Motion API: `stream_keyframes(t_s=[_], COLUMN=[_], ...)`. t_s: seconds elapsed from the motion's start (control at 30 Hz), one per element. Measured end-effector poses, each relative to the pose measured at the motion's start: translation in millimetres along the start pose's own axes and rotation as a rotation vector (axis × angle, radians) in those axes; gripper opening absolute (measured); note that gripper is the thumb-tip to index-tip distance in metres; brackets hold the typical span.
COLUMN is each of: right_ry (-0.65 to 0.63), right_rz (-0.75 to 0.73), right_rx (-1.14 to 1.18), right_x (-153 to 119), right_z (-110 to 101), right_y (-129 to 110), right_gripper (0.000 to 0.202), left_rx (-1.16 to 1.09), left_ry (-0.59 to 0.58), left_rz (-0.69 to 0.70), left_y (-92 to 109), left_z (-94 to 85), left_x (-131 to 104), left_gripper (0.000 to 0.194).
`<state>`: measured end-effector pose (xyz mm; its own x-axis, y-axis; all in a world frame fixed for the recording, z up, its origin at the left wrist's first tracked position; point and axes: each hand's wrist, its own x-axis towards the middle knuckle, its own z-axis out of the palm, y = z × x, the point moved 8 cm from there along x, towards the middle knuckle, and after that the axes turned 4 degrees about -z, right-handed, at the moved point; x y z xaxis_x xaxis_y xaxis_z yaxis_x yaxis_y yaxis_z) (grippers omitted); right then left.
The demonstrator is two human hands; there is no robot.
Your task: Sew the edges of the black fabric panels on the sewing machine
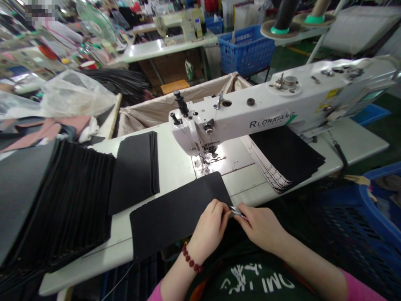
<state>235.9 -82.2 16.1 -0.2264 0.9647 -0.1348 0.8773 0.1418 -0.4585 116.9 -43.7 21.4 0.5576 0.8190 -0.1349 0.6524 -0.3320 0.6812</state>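
Observation:
A flat black panel (178,213) lies at the table's front edge, partly overhanging it, just in front of the sewing machine's needle area (208,156). My left hand (211,223), with a dark red bead bracelet on its wrist, pinches the panel's right corner between thumb and fingers. In my right hand (261,225) is a small pair of metal thread snips (237,211), closed in my fingers. Their tips point at that same corner, close to my left fingertips. Any thread there is too fine to make out.
Left of the panel stand a small stack of black panels (134,167) and a large leaning pile (72,200). Black pieces with pale edges (285,154) lie under the machine arm (266,104). A blue basket (369,225) is at the right, a fabric-lined bin (150,106) behind the table.

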Motion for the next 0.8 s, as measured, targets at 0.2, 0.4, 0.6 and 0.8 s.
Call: stream_keyframes(t_s=[0.2, 0.4, 0.6, 0.8], right_ry=[-0.02, 0.084, 0.094, 0.046], right_rz=[-0.027, 0.005, -0.138, -0.231], right_rx=[-0.044, 0.047, 0.08, 0.264], right_x=[4, 5, 16, 27], right_z=[1, -14, -9, -10], right_y=[0, 12, 1, -4], right_gripper=[0.021, 0.02, 0.036, 0.034], left_rx=[0.012, 0.035, 0.324, 0.252], left_ry=[0.018, -0.192, 0.034, 0.097], left_rz=[0.003, 0.162, 0.022, -0.127], left_y=[2, -5, -78, -144], left_z=[1.3, -23.0, -79.2, -121.7], left_x=[1, -31, -82, -145], left_gripper=[0.014, 0.027, 0.044, 0.039])
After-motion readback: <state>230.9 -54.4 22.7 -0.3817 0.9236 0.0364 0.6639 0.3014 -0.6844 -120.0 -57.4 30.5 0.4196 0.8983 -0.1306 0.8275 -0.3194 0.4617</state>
